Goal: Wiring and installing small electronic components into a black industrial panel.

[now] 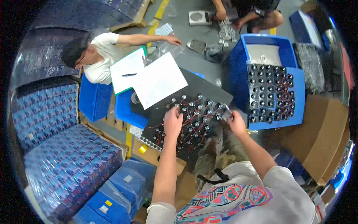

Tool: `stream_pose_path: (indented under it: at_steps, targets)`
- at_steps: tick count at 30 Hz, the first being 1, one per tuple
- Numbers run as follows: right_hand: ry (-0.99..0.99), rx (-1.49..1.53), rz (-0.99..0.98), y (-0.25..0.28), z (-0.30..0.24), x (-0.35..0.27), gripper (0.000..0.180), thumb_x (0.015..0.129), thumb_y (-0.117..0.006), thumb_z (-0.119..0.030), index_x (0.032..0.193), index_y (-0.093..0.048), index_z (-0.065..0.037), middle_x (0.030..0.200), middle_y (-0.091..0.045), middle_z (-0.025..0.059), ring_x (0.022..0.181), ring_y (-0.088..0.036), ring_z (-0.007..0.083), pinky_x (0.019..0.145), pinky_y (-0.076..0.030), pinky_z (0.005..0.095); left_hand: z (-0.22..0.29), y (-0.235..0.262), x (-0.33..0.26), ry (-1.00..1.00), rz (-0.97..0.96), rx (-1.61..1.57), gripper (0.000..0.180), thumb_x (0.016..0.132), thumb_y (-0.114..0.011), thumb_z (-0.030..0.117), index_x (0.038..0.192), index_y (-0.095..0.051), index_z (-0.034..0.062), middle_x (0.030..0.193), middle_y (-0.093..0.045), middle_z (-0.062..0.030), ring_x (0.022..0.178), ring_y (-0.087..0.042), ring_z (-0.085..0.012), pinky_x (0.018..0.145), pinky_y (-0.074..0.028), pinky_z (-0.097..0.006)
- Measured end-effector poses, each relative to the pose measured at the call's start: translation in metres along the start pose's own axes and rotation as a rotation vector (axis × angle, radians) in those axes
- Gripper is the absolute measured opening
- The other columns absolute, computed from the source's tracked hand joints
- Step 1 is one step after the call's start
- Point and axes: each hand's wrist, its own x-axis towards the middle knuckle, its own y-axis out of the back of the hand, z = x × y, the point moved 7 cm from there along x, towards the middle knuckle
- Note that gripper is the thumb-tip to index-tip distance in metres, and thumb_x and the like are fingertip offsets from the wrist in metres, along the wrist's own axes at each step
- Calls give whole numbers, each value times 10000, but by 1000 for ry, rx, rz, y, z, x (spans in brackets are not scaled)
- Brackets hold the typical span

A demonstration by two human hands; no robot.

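Before me is a dark board (218,89) covered with several small round silver-topped parts (196,116) that trail red and black wires. My left hand (173,123) reaches over the parts at their left side, fingertips bent down and together among them. Whether it pinches one of them is hidden. My right hand (236,123) is at the board's right edge, its fingers closed round a thin pale pen-like tool (227,108) that points up and left toward the nearest parts. White paper (160,82) covers the board's far left corner.
On the right, a blue crate (238,50) stands behind a blue panel (296,86) with rows of black wired parts (262,91). A person in white (100,56) sits left by a green clipboard (123,82). Another person's hands (220,14) are beside a scale (199,17). Wrapped boxes (71,156) fill the left.
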Motion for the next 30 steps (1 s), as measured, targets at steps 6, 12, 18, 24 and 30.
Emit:
stream_pose_path:
  at_steps: [6,12,18,24,30]
  targets:
    - [110,-15,53,-5,-27,24,350,734,-713,-159,1023,-537,-70,920,-524,100,876,-552,306,738,-466,393,18,-34,63,18,-49,273,436,760,-693,209,1147,-541,75,1083,-592,-102,1049,-524,-309,880,-420,-439]
    - [171,-100,62,-9,-39,37,344,724,-723,-137,1012,-546,-71,916,-531,105,876,-537,309,737,-458,399,14,-53,79,-37,-66,349,455,750,-704,219,1146,-532,76,1074,-586,-107,1038,-518,-309,862,-420,-437]
    - [231,-84,125,-8,-47,43,296,726,-724,-124,966,-565,-57,883,-540,107,842,-531,306,718,-447,397,14,-58,84,-146,-45,387,400,748,-697,195,1095,-538,72,1024,-577,-100,1025,-520,-298,849,-418,-427]
    - [245,-78,142,-7,-49,54,260,739,-711,-116,946,-566,-56,887,-556,98,842,-540,307,737,-450,392,26,-53,98,-221,-40,376,332,759,-688,177,1036,-557,52,972,-606,-101,952,-546,-297,819,-422,-414]
    - [254,-59,130,-7,-52,58,260,753,-696,-116,967,-566,-48,916,-569,104,894,-553,314,772,-452,395,47,-67,113,-284,-96,406,331,783,-668,206,1060,-564,58,1025,-615,-92,977,-544,-291,840,-418,-416]
